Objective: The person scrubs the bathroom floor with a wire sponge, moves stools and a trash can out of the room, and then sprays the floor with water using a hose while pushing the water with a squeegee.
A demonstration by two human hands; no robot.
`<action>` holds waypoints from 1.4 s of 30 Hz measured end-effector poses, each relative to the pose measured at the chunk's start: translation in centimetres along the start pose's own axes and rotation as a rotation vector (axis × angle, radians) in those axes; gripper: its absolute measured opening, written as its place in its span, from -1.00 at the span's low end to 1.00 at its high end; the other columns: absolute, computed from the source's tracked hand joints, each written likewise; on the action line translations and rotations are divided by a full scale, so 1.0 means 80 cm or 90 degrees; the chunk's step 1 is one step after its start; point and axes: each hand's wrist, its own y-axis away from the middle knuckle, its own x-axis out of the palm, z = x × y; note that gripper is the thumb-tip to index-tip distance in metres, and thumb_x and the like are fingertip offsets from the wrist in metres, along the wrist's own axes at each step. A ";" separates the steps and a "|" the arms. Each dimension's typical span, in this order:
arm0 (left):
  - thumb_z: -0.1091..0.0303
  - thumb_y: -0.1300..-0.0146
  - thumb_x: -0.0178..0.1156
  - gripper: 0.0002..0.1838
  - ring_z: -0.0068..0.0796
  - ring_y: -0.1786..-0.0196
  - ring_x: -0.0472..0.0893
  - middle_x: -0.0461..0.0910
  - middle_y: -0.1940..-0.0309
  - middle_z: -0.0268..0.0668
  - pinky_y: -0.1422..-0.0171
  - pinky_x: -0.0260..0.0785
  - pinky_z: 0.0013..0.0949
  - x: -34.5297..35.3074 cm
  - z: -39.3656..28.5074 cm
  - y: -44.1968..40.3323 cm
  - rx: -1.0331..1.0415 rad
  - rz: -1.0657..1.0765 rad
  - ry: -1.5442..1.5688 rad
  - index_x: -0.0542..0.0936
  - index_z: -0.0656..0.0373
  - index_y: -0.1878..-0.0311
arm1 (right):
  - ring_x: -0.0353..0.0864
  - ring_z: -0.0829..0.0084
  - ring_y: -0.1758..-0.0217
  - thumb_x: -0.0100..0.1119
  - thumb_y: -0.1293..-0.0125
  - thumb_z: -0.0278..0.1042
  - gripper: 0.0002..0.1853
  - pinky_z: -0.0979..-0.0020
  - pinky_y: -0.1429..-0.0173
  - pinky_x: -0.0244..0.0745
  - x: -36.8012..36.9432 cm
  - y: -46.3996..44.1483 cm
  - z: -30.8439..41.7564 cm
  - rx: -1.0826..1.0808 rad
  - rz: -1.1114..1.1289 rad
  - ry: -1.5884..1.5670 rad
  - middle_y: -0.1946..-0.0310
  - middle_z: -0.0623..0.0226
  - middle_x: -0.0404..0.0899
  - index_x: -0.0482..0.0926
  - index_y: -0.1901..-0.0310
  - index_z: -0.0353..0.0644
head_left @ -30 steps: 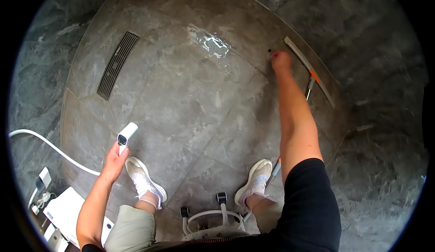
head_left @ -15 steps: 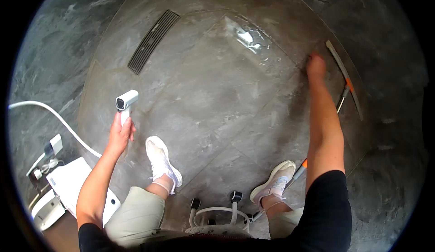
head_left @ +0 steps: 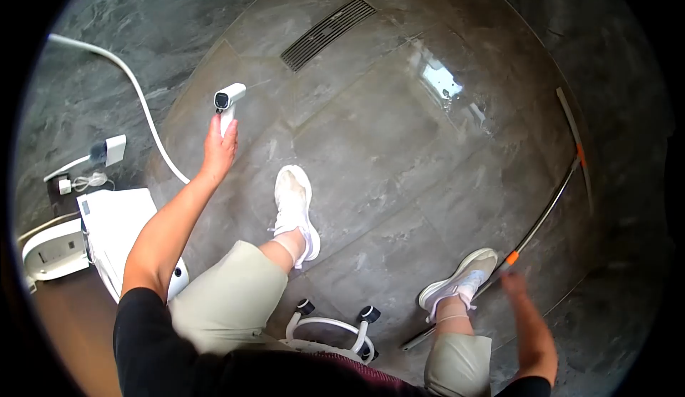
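White sprayer in your left hand

Your left hand (head_left: pixel 220 151) is closed around the grip of the one white sprayer (head_left: pixel 232 96), well apart from your right hand (head_left: pixel 515 288). That hand is blurred beside the single squeegee (head_left: pixel 546 211); you cannot tell its grip. Around them are two shoes (head_left: pixel 291 200), one drain grate (head_left: pixel 328 34) and one white hose (head_left: pixel 140 97). Small marks on the white unit (head_left: pixel 118 218) are unreadable.

White sprayer (head_left: pixel 234 95), held; long squeegee (head_left: pixel 545 213) on floor (head_left: pixel 371 133).
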 end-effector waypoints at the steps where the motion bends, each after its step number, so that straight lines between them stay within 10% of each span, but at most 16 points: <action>1: 0.19 -0.32 0.04 -0.75 -0.69 0.64 0.28 0.31 0.61 -0.49 0.59 0.15 -0.54 -0.013 0.009 0.014 0.005 -0.006 0.000 0.32 0.13 0.08 | 0.57 0.02 0.09 -0.05 -0.19 0.18 -0.44 0.17 0.02 0.43 0.059 0.029 -0.026 0.024 0.031 0.028 0.30 -0.06 0.59 0.61 0.27 -0.28; 14: 0.09 -0.30 0.02 -0.64 -0.49 0.51 0.44 0.43 0.55 -0.30 0.40 0.31 -0.37 -0.213 0.135 0.251 0.115 -0.049 -0.104 0.36 0.20 0.06 | 0.55 -0.03 0.20 0.00 -0.23 -0.05 -0.62 0.13 0.10 0.40 0.383 0.389 -0.003 0.048 -0.190 -0.482 0.29 -0.04 0.57 0.54 0.28 -0.28; 20: 0.03 -0.27 0.05 -0.57 -0.02 0.26 0.56 0.55 0.32 0.00 0.20 0.37 -0.17 -0.340 0.179 0.373 0.169 -0.104 -0.189 0.35 0.19 0.00 | 0.54 -0.03 0.26 0.03 -0.22 -0.09 -0.65 0.11 0.15 0.39 0.481 0.552 -0.030 -0.023 -0.298 -0.837 0.34 -0.04 0.57 0.53 0.31 -0.28; 24: 0.02 -0.26 0.07 -0.56 0.04 0.21 0.55 0.56 0.27 0.01 0.17 0.37 -0.13 -0.433 0.217 0.427 0.222 -0.120 -0.167 0.35 0.17 -0.02 | 0.50 -0.01 0.40 0.07 -0.20 -0.11 -0.68 0.10 0.27 0.35 0.489 0.777 0.043 0.118 -0.379 -0.318 0.45 -0.05 0.52 0.50 0.39 -0.28; 30: 0.00 -0.25 0.06 -0.57 0.07 0.18 0.55 0.56 0.26 0.01 0.17 0.37 -0.09 -0.555 0.274 0.500 0.289 -0.122 -0.094 0.37 0.12 -0.01 | 0.38 0.03 0.54 0.11 -0.18 -0.15 -0.66 0.11 0.40 0.28 0.580 0.952 -0.039 0.037 -0.548 -0.164 0.62 0.00 0.37 0.34 0.53 -0.27; 36: -0.01 -0.25 0.07 -0.59 0.08 0.19 0.54 0.57 0.27 -0.02 0.18 0.37 -0.08 -0.641 0.292 0.563 0.211 -0.149 -0.149 0.40 0.11 0.04 | 0.19 0.09 0.59 0.04 -0.29 -0.19 -0.64 0.17 0.45 0.20 0.436 1.039 -0.051 -0.106 -0.531 -0.219 0.67 0.04 0.28 0.29 0.53 -0.29; 42: 0.01 -0.25 0.08 -0.61 0.06 0.19 0.55 0.58 0.27 -0.03 0.18 0.37 -0.08 -0.672 0.304 0.569 0.205 -0.139 -0.146 0.41 0.11 0.05 | 0.42 -0.12 0.43 0.03 -0.29 -0.10 -0.61 0.01 0.35 0.28 0.317 1.092 0.026 -0.107 -0.580 0.073 0.54 -0.10 0.43 0.35 0.49 -0.30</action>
